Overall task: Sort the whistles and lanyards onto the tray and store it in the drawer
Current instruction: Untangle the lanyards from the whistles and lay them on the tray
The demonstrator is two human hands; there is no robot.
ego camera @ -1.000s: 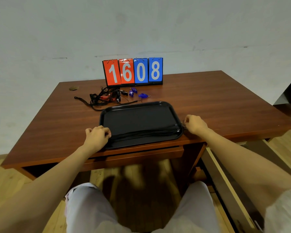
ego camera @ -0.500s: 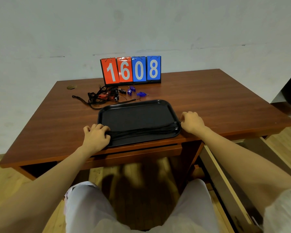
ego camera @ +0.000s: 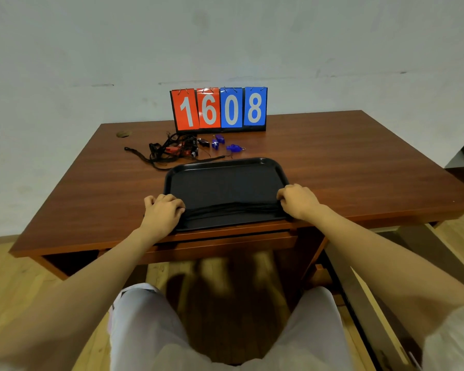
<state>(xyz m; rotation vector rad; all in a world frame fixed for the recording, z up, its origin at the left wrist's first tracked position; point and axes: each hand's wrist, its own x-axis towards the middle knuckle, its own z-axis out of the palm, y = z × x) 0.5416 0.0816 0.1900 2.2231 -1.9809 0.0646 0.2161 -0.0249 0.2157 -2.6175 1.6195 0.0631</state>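
The straightened bundle of black cord lanyards (ego camera: pixel 231 210) lay across the near part of the black rectangular plastic tray (ego camera: pixel 225 180), at centre frame. The left hand (ego camera: pixel 162 212) and right hand (ego camera: pixel 298 200), fingers curled, pinched its ends at the tray's side rims, apparently to keep the cords taut and parallel. Above, a tangle of unsorted lanyards (ego camera: pixel 169 153) and blue plastic whistles (ego camera: pixel 233 147) lay on the brown wooden table (ego camera: pixel 359 162).

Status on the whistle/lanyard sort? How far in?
Early. Done: one lanyard bundle lies straight across the near end of the tray. In hand: the left hand and right hand each hold an end of that bundle at the tray's sides. Left: the tangle of lanyards and the blue whistles lie unsorted on the desk behind the tray; the tray is not stored.
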